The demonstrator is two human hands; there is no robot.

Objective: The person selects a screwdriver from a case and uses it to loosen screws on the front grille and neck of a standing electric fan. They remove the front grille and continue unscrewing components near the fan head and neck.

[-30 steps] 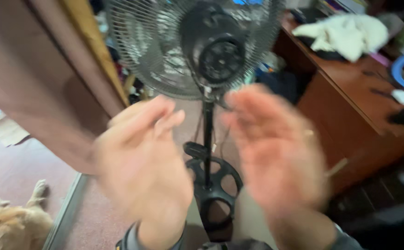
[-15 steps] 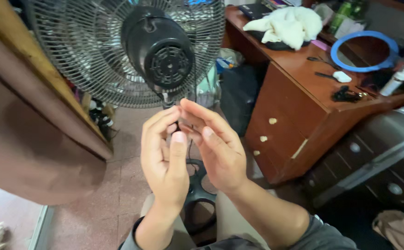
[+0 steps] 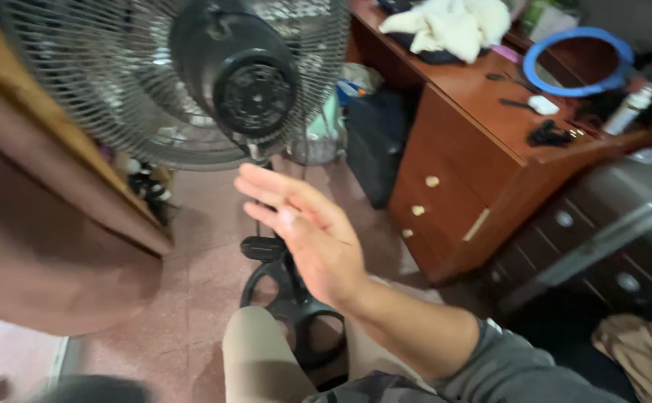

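Bedroom; upright fan (image 3: 191, 82) facing away.

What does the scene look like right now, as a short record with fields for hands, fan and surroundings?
right hand: right hand open, fingers spread, holding nothing, raised in front of the fan pole
left hand: not in view
fan: black pedestal fan seen from behind, wire cage, round base on the floor
desk: wooden desk to the right, carrying a white cloth and a blue-rimmed mirror
floor: reddish floor
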